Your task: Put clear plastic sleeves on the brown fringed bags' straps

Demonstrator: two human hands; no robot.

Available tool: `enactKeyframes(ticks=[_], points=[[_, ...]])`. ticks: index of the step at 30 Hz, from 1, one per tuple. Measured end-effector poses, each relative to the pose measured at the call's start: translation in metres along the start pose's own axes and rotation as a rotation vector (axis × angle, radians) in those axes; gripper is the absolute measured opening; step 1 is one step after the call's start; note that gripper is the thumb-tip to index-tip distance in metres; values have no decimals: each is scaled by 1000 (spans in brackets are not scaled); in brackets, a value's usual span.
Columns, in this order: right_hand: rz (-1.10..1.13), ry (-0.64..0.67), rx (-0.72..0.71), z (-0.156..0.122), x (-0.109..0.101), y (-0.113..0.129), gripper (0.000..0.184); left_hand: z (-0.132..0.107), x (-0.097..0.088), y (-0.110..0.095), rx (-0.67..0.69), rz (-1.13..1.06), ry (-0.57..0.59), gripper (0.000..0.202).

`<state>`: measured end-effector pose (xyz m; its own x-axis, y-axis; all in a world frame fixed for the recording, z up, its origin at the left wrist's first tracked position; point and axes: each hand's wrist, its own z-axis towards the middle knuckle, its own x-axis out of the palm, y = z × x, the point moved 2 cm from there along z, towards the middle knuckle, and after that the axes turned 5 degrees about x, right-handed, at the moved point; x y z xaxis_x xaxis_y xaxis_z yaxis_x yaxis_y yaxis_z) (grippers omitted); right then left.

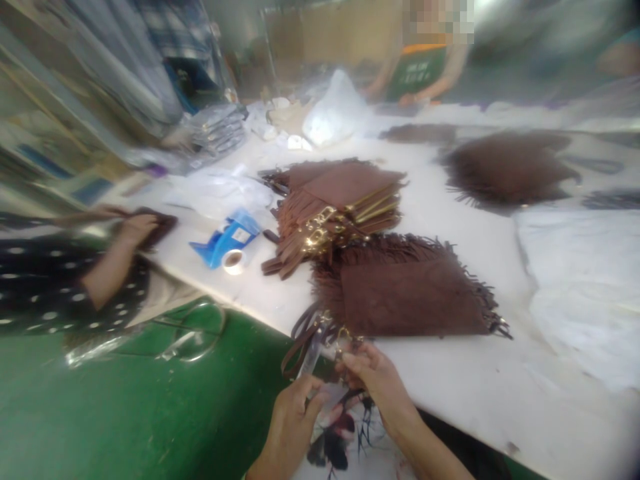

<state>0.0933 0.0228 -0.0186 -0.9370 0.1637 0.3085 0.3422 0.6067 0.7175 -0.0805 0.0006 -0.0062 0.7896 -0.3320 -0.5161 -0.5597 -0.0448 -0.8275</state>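
Note:
At the near table edge lies a dark brown fringed pouch (pixel 410 293), its flap side up. Gold clasps (pixel 343 333) and brown wrist straps (pixel 300 340) hang from its left corner, over the edge. My right hand (pixel 377 383) is closed, thumb and fingers pinched at the hanging hardware; blur hides exactly which piece they grip. Just to the left, my left hand (pixel 293 420) pinches a thin clear plastic strip (pixel 333 395) between thumb and forefinger. Behind the pouch rests a stack of brown fringed pouches (pixel 350 187) with gold zips and clasps.
A blue tape dispenser (pixel 227 239) and a white tape roll (pixel 233 261) lie left of the stack. White cloth or plastic (pixel 580 280) covers the right side. A co-worker in a dotted sleeve (pixel 65 287) handles a brown piece (pixel 159 228); another person stands across the table.

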Motion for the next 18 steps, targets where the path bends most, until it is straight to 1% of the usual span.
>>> enactKeyframes(ticks=[5,9,13,18], points=[[14,-62,-9,0,4,-3,43,-1,3,2,-2,30,11,18],[50,-82,-11,0,9,-5,44,0,5,-2,0,7,11,18],[82,-79,-9,-2,12,-2,45,3,6,-4,-15,-55,18,17],[79,-82,-1,-4,12,-3,47,6,10,-1,-79,-192,27,17]])
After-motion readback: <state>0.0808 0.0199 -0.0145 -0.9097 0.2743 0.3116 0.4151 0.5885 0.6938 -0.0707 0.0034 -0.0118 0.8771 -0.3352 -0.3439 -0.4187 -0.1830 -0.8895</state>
